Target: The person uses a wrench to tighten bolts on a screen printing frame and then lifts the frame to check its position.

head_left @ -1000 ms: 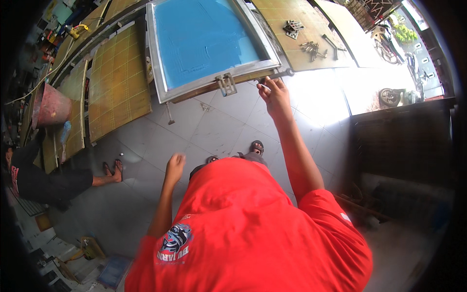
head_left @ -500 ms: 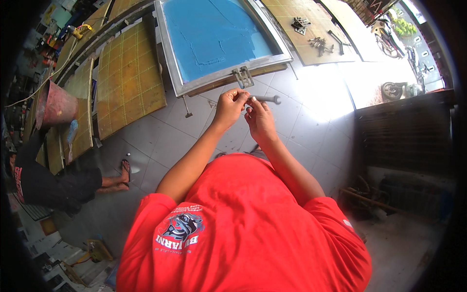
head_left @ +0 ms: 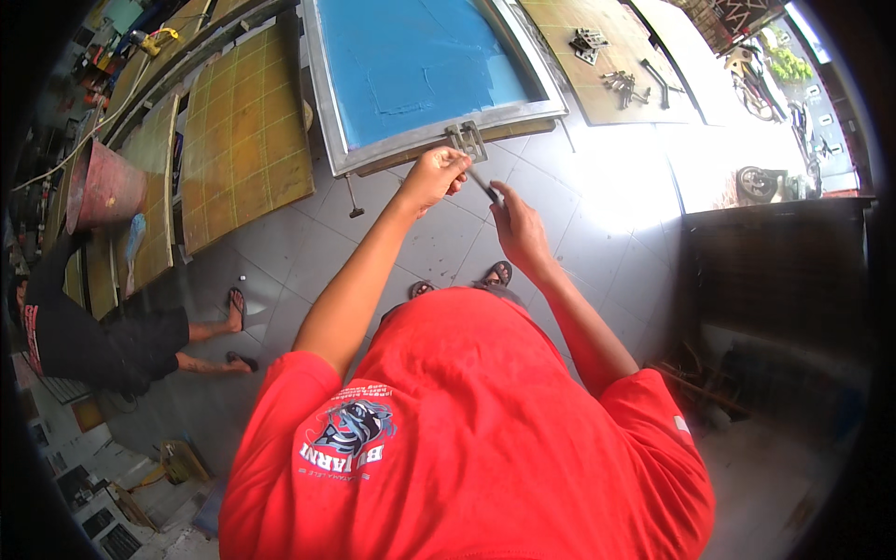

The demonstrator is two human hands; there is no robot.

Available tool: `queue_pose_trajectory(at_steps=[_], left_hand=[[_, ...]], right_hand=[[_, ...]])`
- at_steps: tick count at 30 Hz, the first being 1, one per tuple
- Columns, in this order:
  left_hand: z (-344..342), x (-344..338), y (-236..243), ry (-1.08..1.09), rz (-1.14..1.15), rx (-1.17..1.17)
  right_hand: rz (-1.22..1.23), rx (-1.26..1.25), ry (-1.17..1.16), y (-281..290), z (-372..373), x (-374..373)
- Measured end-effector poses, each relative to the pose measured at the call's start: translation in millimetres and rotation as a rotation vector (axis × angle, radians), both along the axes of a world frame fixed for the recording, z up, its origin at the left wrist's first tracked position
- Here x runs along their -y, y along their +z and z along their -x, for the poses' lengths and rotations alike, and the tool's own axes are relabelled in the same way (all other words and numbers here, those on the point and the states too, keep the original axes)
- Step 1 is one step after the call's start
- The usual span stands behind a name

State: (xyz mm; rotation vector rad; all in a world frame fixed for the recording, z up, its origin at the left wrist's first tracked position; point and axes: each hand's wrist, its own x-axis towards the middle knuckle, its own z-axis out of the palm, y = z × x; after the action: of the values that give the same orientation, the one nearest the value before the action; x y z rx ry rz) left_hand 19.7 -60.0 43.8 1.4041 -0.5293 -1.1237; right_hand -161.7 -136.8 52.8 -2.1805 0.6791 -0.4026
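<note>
Toward twelve o'clock, our left hand (head_left: pixel 435 182) pinches a slender grey metal tool (head_left: pixel 482 183); whether our right hand (head_left: pixel 521 229) grips, we cannot tell. Apparently repositioning it, we next need steadiness.

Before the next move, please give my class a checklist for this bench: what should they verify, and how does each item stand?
1. Both hands visible: ok; left hand and right hand show below the frame.
2. Slim tool between them firmly gripped: cannot tell; it is blurred, its upper end at the left fingers.
3. Slotted metal bracket tight on the frame's near edge: cannot tell.
4. Blue surface smooth: not ok; ridged lines show.
5. Bolt-like pieces away from the hands: ok; on the yellowish board, right.
6. Person in black apart: ok; far left.
</note>
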Motion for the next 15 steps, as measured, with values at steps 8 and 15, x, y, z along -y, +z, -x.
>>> queue_pose_trajectory(at_steps=[8,15], left_hand=[[10,-64,-26,0.268,-0.115,0.304],[21,-109,-45,0.327,-0.255,0.593]], right_hand=[[0.144,0.144,-0.2,-32,-43,23],[0.083,0.152,-0.217,-41,-61,20]])
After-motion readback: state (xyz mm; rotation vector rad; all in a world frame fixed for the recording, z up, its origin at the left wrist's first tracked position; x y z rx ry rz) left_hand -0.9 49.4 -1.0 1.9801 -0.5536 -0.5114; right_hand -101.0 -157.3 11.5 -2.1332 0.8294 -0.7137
